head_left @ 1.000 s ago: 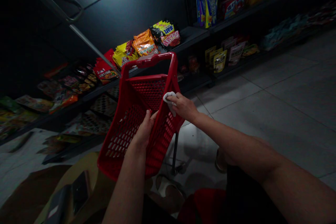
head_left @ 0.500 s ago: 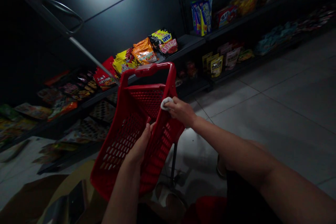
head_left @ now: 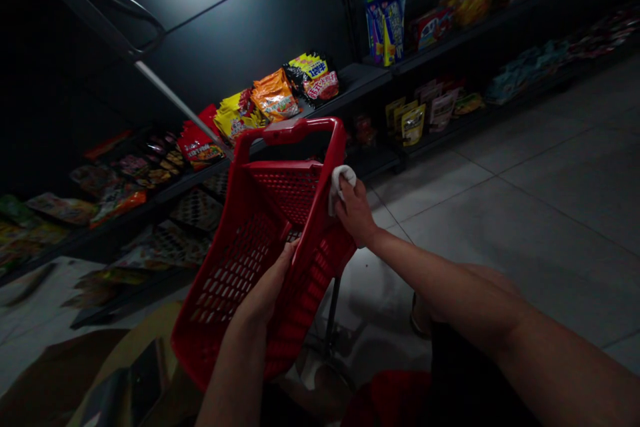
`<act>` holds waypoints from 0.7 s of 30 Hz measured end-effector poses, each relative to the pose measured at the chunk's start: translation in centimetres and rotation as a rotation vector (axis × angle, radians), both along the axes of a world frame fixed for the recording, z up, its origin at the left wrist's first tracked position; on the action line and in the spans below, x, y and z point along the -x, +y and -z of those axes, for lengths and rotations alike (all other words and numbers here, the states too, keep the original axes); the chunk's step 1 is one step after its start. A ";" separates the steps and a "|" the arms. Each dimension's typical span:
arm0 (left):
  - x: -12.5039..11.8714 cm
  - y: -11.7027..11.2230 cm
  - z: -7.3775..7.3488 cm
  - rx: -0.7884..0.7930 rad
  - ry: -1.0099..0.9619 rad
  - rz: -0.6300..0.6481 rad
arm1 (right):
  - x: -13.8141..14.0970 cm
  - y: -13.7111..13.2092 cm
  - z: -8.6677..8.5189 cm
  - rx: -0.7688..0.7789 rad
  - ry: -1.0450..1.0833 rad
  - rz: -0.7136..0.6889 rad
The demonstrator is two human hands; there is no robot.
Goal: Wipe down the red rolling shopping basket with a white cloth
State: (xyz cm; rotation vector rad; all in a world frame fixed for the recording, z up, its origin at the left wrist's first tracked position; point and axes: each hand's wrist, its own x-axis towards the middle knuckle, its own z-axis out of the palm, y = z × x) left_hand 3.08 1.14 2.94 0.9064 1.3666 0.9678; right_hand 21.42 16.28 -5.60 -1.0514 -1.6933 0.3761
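Note:
A red plastic shopping basket point(head_left: 240, 180) with perforated walls stands tilted in front of me, its handle end toward the shelves. My left hand point(head_left: 275, 273) grips the basket's near side rim, thumb inside; the other fingers are hidden behind the wall. In my right hand point(head_left: 356, 210) is a white cloth point(head_left: 343, 180), pressed against the outer side of the basket near its top corner.
Black shelves point(head_left: 367, 80) with snack packets point(head_left: 277, 95) run behind the basket. A metal pole point(head_left: 175, 100) slants at the upper left. Dark phone-like objects point(head_left: 146, 377) lie on a round tan surface point(head_left: 113, 377) at lower left. Pale floor tiles point(head_left: 500, 213) spread right.
My right hand has moved the cloth slightly up and to the right along the basket's side. The basket's upper end has shifted a little right, with my left hand still on the rim.

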 end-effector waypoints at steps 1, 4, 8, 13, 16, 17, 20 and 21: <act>0.1 0.1 0.1 -0.008 0.012 0.004 | 0.1 -0.5 1.9 0.024 -0.012 -0.002; 0.2 0.5 0.3 -0.017 0.053 -0.002 | 0.3 -1.4 5.6 0.083 -0.009 0.000; 0.2 0.8 0.4 -0.016 0.054 -0.001 | 1.0 -1.2 3.3 0.068 0.018 0.021; 0.1 1.1 0.8 -0.037 -0.028 0.023 | 1.7 -0.9 0.4 -0.011 -0.007 0.010; 0.1 1.2 0.8 -0.028 -0.029 -0.007 | 1.7 -2.1 3.6 0.062 -0.016 -0.024; 0.0 1.2 0.8 -0.029 -0.022 -0.014 | 1.8 -2.6 4.9 0.099 0.003 -0.030; -0.1 1.2 0.5 -0.027 -0.009 -0.025 | 2.6 -3.9 6.5 0.230 0.100 -0.004; -0.2 1.3 0.5 -0.031 -0.008 -0.024 | 2.9 -4.0 6.1 0.271 0.138 0.022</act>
